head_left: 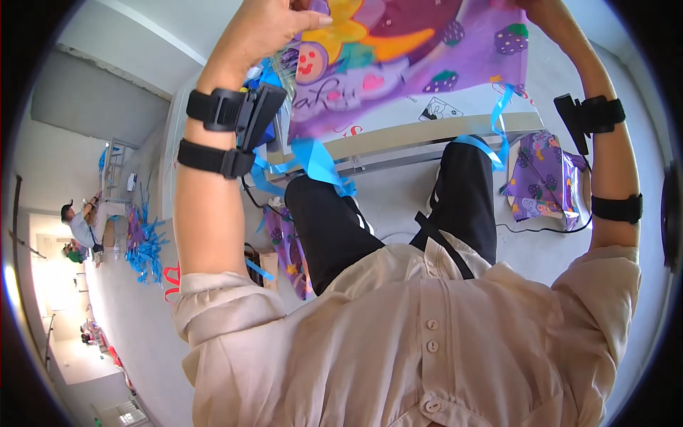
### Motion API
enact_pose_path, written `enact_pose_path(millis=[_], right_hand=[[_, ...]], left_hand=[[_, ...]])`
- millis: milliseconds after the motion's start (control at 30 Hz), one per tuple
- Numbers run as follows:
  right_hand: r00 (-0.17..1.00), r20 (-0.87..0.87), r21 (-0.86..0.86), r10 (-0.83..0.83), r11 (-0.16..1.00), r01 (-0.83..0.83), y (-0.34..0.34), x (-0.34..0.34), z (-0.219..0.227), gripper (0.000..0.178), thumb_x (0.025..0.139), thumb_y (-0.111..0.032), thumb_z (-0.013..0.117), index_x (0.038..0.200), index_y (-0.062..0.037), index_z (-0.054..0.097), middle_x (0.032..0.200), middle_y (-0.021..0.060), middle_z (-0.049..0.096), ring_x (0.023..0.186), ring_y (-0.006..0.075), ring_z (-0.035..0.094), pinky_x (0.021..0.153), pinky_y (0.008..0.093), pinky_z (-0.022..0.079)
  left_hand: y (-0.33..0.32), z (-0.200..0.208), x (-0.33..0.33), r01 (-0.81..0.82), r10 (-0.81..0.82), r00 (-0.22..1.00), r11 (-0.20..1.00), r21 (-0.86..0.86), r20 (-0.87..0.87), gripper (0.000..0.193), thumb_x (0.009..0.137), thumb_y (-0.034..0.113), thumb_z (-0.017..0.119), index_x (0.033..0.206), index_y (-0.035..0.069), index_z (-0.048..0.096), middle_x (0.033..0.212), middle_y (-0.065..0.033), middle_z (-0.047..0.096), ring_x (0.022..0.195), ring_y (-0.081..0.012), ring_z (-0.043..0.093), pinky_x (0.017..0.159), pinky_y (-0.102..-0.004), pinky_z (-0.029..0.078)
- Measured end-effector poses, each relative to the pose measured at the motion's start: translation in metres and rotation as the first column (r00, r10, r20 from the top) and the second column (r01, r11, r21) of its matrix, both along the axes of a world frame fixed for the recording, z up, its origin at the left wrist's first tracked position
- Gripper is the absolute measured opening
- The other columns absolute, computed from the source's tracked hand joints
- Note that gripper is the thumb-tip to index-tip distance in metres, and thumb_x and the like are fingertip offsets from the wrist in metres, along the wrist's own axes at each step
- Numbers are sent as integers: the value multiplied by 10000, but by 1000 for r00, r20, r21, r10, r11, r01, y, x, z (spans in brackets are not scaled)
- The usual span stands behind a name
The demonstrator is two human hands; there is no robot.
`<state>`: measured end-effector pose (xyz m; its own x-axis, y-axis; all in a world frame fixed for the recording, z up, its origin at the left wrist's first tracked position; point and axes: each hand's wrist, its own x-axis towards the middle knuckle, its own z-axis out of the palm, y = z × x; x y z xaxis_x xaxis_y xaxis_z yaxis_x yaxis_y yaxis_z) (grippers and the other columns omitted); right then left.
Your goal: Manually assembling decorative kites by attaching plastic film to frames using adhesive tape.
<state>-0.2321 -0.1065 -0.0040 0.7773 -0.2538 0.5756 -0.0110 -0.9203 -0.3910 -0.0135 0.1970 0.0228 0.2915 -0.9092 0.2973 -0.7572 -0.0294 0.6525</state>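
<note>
A thin, shiny purple printed sheet (398, 50) hangs stretched between my hands at the top of the view, patterned with strawberries, a yellow shape and a crescent. At its upper left edge, the fingers of my left hand (284, 25) are pinched on it. My right hand (541, 11) grips its upper right corner, with the fingertips partly cut off by the frame. A loose blue ribbon (316, 164) dangles by the sheet's lower left corner, and a second blue ribbon (502, 117) hangs by the lower right. Whether the sheet is a single layer or a bag, I cannot tell.
Behind the sheet stands a white table (441, 107) with a metal edge, close to my knees. More purple printed pieces (544, 178) lie at the right, others (288, 249) by my left leg. Far left, a person (84, 226) works near a bunch of blue ribbons (146, 245).
</note>
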Motion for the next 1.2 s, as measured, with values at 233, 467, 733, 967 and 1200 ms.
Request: enact_pose_path(millis=[233,467,733,967,1200], right_hand=[[997,-78,426,9,904,25,9,1,-4,91,740,-12,689,816,2,640,688,-30,584,597,62,509,541,230,417],[984,1,423,176,892,-161,1,12,-32,105,741,-26,705,817,7,642,743,-29,609,663,72,513,595,260,428],[945,114,600,307,737,-312,25,13,-51,139,791,-55,682,907,-3,627,790,1,611,732,91,552,652,249,455],[776,400,792,488,243,-560,77,-1,-63,339,741,31,692,1074,-6,638,984,29,664,873,122,602,835,245,479],[732,446,760,516,214,-614,129,-4,-38,331,723,3,701,1049,15,643,920,44,656,831,151,585,811,272,476]], left_hand=[[-7,-11,41,-29,63,978,985,-172,197,127,807,71,690,896,20,615,746,19,560,647,-45,489,544,-209,369],[0,2,40,-14,7,1000,966,-259,-28,107,820,38,677,899,14,608,808,5,601,726,-48,540,669,-183,442],[3,25,50,-61,53,998,929,-365,-31,146,848,81,677,962,-3,640,882,-19,629,816,-69,573,762,-189,463],[9,26,56,-175,152,984,792,-585,-90,194,816,63,707,978,-30,653,898,-49,645,825,-98,590,771,-207,460],[19,26,83,-226,57,955,775,-590,-291,194,849,15,652,1027,-54,613,973,-90,641,917,-130,596,836,-237,459]])
